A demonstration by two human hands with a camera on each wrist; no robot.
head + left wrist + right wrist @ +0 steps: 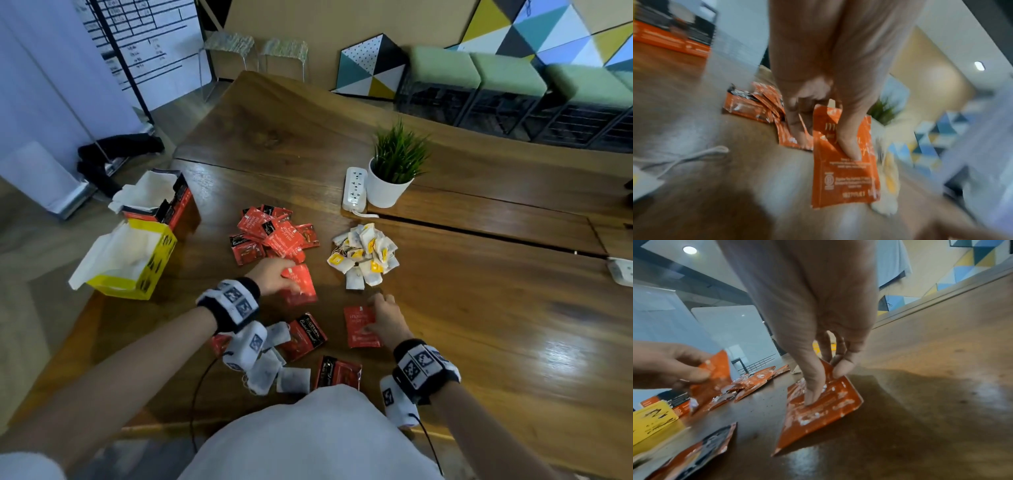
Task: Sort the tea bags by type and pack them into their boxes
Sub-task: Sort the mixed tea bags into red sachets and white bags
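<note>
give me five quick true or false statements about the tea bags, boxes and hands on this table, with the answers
1. The left hand holds a red sachet. True.
2. The right hand grips a yellow-tagged tea bag. False: it pinches a red sachet lying on the table.
3. The yellow box stands open. True.
4. The yellow-tagged tea bags are already in a box. False: they lie heaped on the table.
5. The potted plant stands beside a power strip. True.
</note>
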